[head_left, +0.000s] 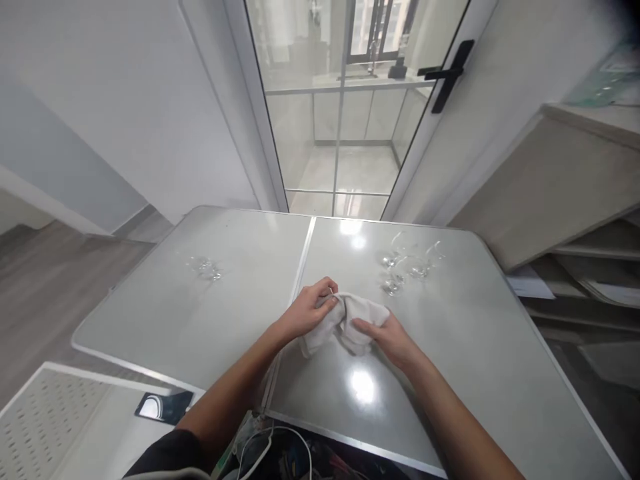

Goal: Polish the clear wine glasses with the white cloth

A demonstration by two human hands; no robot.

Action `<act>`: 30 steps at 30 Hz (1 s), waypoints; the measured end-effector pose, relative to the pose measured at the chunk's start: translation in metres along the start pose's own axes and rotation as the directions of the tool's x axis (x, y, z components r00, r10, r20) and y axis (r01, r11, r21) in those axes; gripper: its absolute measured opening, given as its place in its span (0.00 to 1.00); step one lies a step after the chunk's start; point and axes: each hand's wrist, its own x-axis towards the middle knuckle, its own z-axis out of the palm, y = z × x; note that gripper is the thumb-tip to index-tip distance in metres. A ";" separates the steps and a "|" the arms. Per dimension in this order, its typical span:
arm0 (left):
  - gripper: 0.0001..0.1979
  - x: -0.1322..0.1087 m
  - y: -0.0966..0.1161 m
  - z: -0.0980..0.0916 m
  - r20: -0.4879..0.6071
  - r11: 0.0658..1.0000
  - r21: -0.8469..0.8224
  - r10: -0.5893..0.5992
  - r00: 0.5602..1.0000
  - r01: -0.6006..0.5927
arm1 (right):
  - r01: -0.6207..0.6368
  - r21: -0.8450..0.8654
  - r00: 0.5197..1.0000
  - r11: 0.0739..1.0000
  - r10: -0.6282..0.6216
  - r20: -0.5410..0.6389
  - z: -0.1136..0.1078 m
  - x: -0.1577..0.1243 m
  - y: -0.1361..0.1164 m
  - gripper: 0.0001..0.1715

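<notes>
A crumpled white cloth (pixel 367 310) is held between my two hands above the front middle of the table. My left hand (pixel 311 310) has curled fingers closed on the cloth's left part. On the other side, my right hand (pixel 393 338) grips the bunched right end, thumb on top. Whether anything is wrapped inside the folds, I cannot tell. Beyond my right hand stand several clear glasses (pixel 417 268), close together. More clear glassware (pixel 206 268) sits on the left half, its outline faint.
The pale folding table (pixel 250 267) has a metal seam down its middle. A black phone (pixel 164 407) lies on a white surface at lower left. Cables (pixel 273 433) and a dark cluttered container are below the front edge. A glass door (pixel 340 120) and shelves (pixel 575 267) border the table.
</notes>
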 end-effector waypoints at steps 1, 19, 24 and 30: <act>0.08 -0.004 -0.001 -0.007 -0.059 0.999 0.036 0.021 0.998 -0.019 | -0.048 0.029 0.999 0.998 0.048 0.010 0.002 -0.001 0.002 0.26; 0.33 -0.059 -0.152 -0.182 -0.975 0.901 -0.121 -0.187 0.122 0.418 | -0.105 0.322 0.943 0.941 0.197 -0.267 -0.004 0.011 0.013 0.15; 0.24 -0.058 -0.132 -0.169 -0.969 0.970 -0.005 -0.064 0.237 0.241 | -0.043 0.298 0.942 0.954 0.138 -0.305 -0.002 0.010 0.005 0.14; 0.32 -0.052 -0.066 -0.091 -0.669 0.942 0.282 0.058 0.741 0.181 | 0.195 0.169 0.914 0.966 -0.117 -0.388 0.010 0.002 0.006 0.21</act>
